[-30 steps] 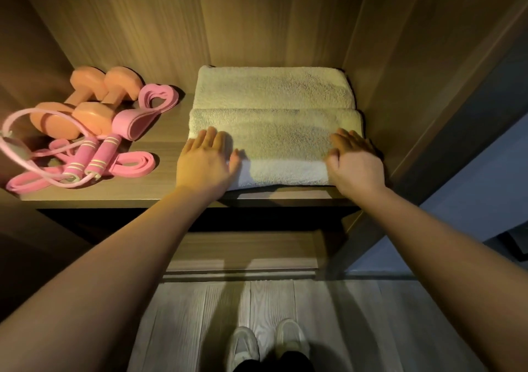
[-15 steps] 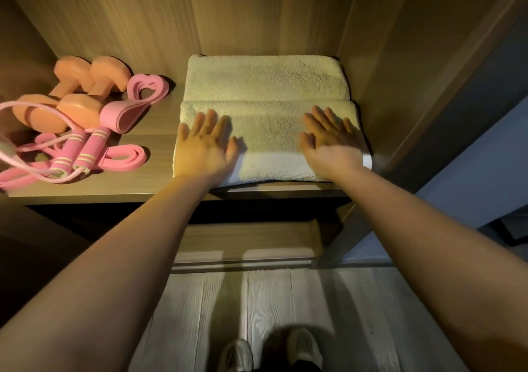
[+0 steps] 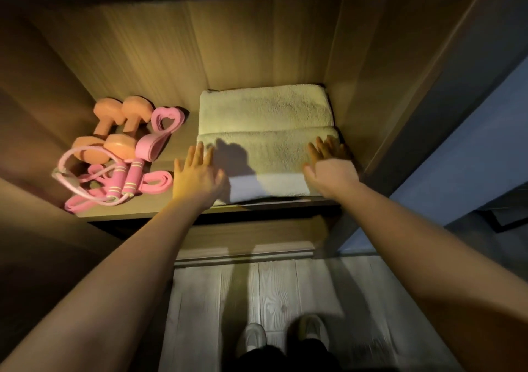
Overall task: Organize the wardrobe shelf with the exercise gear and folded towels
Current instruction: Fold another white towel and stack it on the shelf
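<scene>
Cream towels [image 3: 265, 120] sat folded in a stack at the right end of the shelf [image 3: 160, 203], snug against the wardrobe's side wall. The left hand [image 3: 197, 176] was at the stack's front-left corner, fingers straight and spread, gripping nothing. The right hand [image 3: 331, 169] was over the front-right corner, flat and open too, but blurry, so no telling if it actually pressed down. Left of the towels were two orange dumbbells [image 3: 114, 126] at the back, pink bands [image 3: 163, 132] right beside them, and a pink jump rope [image 3: 125, 177] nearer the front.
</scene>
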Demonstrator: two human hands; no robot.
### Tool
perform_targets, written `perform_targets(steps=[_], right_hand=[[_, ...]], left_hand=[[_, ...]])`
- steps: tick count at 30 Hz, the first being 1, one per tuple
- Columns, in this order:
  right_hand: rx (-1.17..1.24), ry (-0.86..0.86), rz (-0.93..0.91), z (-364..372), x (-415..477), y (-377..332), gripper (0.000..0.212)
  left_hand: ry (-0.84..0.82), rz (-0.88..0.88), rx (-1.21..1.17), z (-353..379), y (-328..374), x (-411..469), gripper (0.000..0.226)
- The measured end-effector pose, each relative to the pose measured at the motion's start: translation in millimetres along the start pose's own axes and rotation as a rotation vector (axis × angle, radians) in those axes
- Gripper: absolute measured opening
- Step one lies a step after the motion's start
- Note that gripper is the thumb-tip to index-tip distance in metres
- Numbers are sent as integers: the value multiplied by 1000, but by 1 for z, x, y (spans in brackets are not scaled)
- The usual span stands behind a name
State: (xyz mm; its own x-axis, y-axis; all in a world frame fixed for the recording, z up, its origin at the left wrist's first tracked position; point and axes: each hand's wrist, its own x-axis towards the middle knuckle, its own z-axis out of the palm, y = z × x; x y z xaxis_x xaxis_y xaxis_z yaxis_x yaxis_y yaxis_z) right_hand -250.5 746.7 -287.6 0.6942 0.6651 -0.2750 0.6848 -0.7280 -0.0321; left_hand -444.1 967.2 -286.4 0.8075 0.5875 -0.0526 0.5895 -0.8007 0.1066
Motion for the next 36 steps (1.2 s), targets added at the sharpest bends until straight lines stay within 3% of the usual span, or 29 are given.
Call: perform_targets(steps=[6, 11, 18, 25, 31, 36], right_hand=[[-14, -78, -162, -37, -54, -31, 60], [17, -172, -178, -74, -123, -41, 60], [150, -150, -73, -116, -205, -36, 58], [240, -103, -44, -130, -221, -33, 56], [267, -84, -67, -130, -217, 24, 55], [230, -121, -37, -116, -230, 124, 54]], left_hand=[[-220, 122, 135, -52, 40, -37, 63], [-327, 153, 122, -101, 61, -88, 60], [-316, 257, 75, -156, 67, -136, 59], [-349, 312, -33, -184, 89, -166, 59], [-302, 362, -113, -185, 156, -157, 52], [-297, 382, -161, -163, 260, -145, 49]])
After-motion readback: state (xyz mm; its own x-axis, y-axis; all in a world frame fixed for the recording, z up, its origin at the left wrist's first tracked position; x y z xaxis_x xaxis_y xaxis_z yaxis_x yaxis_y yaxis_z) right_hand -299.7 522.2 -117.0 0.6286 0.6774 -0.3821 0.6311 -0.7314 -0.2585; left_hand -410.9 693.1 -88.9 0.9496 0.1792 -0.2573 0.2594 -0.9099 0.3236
